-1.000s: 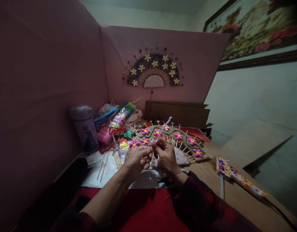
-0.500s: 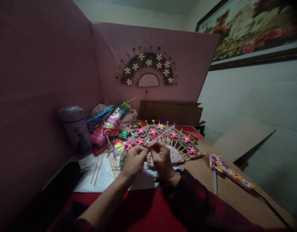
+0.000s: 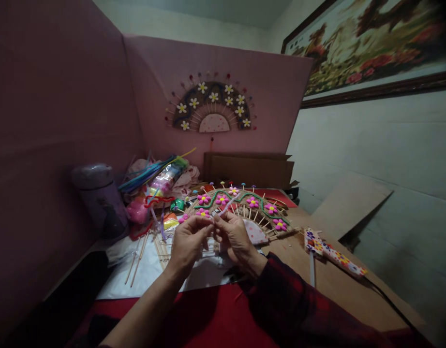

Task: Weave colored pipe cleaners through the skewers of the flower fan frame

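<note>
Both hands meet fingertip to fingertip over the near edge of a fan-shaped craft (image 3: 261, 215), which carries pink clay flowers, green cord and sticks. A thin pale purple pipe cleaner (image 3: 230, 205) rises from the pinched fingers of my right hand (image 3: 234, 238). My left hand (image 3: 191, 239) is also pinched, its fingertips at the lower end of that strip, where the exact contact is too small to make out. The hands cover part of the fan's left side and of its spotted half-round centre.
A purple tumbler (image 3: 102, 203) stands at the left, beside pipe cleaners and clay packs (image 3: 167, 179). Wooden sticks (image 3: 136, 261) lie on a white sheet (image 3: 114, 282). A flower-patterned glue gun (image 3: 334, 253) with a cable rests at the right. Another fan (image 3: 214, 108) hangs behind.
The view has shifted slightly, moving the scene left. My fingers have changed their hold at the strip's lower end, and less of the strip shows above my right hand.
</note>
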Demonstrator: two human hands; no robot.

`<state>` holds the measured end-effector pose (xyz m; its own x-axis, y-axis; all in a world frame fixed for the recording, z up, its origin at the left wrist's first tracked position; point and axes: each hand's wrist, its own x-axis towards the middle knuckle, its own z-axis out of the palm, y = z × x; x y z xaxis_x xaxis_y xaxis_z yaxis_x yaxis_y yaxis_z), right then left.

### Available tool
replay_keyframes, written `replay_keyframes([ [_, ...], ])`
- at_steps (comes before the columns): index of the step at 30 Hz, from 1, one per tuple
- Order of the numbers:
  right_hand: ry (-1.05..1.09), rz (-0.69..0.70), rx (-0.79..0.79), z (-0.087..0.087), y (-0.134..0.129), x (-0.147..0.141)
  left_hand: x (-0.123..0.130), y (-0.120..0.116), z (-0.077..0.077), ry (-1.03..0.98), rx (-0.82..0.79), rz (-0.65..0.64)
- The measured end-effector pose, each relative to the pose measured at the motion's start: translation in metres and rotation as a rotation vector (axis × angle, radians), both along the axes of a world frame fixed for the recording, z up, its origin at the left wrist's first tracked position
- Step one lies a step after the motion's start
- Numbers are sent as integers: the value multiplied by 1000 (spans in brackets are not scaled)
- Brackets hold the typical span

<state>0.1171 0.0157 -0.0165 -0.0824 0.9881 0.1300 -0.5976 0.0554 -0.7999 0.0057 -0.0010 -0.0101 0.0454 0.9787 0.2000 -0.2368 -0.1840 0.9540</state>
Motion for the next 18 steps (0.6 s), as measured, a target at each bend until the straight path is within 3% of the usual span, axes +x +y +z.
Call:
replay_keyframes([
  [9, -47, 83, -6, -2, -1, -3, -4, 0, 2, 209, 174, 65],
  [15, -261, -53, 135, -2, -1, -1, -11, 3, 1, 517, 343, 119],
  [18, -379, -163, 174, -6, -1, -2, -13, 3, 0, 768, 483, 228],
])
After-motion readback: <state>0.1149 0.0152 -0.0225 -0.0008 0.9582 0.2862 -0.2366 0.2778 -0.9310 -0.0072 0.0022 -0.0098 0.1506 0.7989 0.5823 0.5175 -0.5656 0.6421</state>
